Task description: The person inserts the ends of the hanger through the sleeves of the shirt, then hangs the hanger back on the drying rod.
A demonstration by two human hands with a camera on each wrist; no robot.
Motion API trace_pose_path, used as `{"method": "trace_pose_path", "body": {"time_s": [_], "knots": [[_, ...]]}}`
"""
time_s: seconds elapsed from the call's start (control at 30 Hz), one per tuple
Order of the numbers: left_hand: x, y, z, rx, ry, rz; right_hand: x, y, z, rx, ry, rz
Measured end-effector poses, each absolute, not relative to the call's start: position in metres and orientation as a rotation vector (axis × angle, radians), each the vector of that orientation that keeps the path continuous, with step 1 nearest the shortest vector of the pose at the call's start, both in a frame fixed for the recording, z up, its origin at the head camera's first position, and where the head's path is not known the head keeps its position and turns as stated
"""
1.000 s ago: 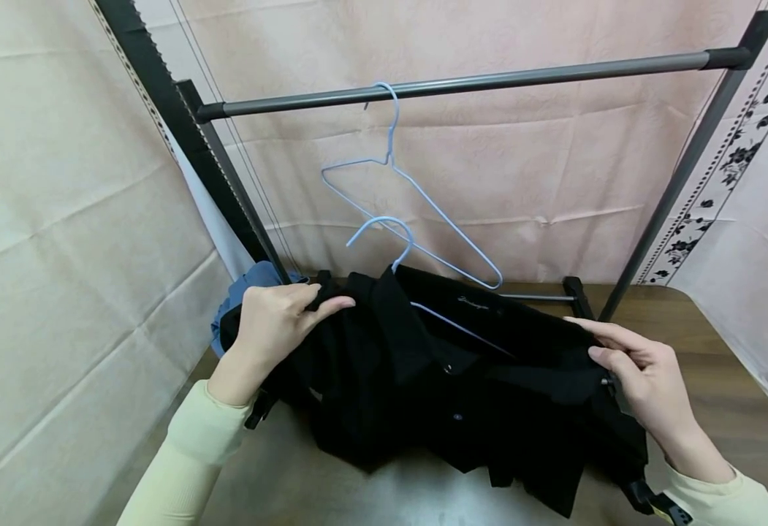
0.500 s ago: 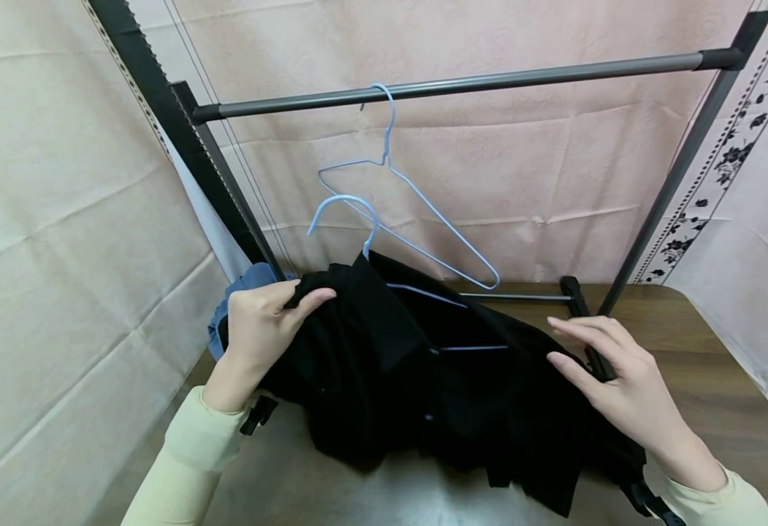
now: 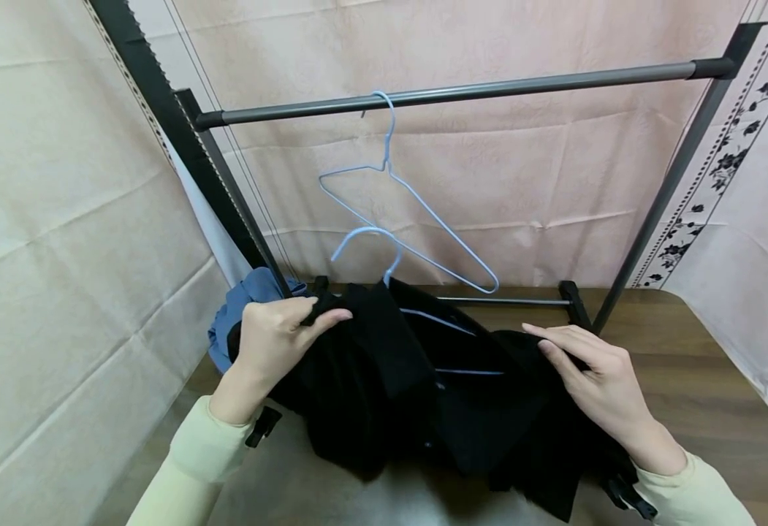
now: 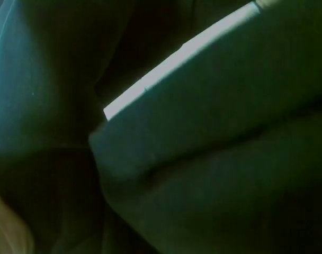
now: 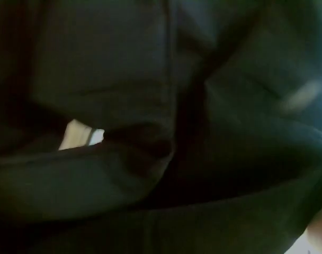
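A black buttoned shirt is spread between my hands, with a light blue hanger inside it. The hanger's hook sticks up from the collar, and two bits of its wire show in the neck opening. My left hand grips the shirt at the left shoulder, thumb over the cloth. At the right shoulder, my right hand pinches the upper edge between thumb and fingers. Dark folds of the shirt fill the left wrist view, and the same cloth covers most of the right wrist view.
Behind the shirt, a second light blue hanger hangs bare from the grey rail of a rack. Bunched blue cloth lies by the rack's left post. A wooden table extends to the right, with pale curtains around.
My right hand let go of the shirt's right side, moved left and took hold of its edge again. The hook swung up and left, then dropped back. My left hand kept its grip.
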State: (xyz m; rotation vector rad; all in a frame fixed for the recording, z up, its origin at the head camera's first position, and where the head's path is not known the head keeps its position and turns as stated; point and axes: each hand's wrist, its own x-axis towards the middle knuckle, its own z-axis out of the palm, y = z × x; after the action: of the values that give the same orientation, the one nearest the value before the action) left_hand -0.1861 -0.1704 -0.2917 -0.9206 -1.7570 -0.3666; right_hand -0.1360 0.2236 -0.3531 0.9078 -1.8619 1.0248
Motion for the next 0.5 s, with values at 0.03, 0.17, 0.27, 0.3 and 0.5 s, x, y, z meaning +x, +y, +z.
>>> {"method": "trace_pose_path", "body": {"time_s": [0.03, 0.17, 0.27, 0.3, 0.5], "knots": [[-0.185, -0.167, -0.293, -0.925, -1.758, -0.357, -0.136, 0.220, -0.351, 0.915, -1.858, 1.027], [-0.182, -0.156, -0.297, -0.921, -1.772, -0.408, -0.134, 0.204, -0.344, 0.906, -1.875, 1.036], [-0.181, -0.150, -0.300, -0.906, -1.774, -0.460, -0.131, 0.195, -0.342, 0.865, -1.902, 1.045], [-0.181, -0.148, -0.301, -0.902, -1.771, -0.472, -0.130, 0.193, -0.342, 0.852, -1.907, 1.045], [-0.179, -0.141, -0.304, -0.923, -1.761, -0.542, -0.130, 0.194, -0.341, 0.856, -1.973, 1.001]]}}
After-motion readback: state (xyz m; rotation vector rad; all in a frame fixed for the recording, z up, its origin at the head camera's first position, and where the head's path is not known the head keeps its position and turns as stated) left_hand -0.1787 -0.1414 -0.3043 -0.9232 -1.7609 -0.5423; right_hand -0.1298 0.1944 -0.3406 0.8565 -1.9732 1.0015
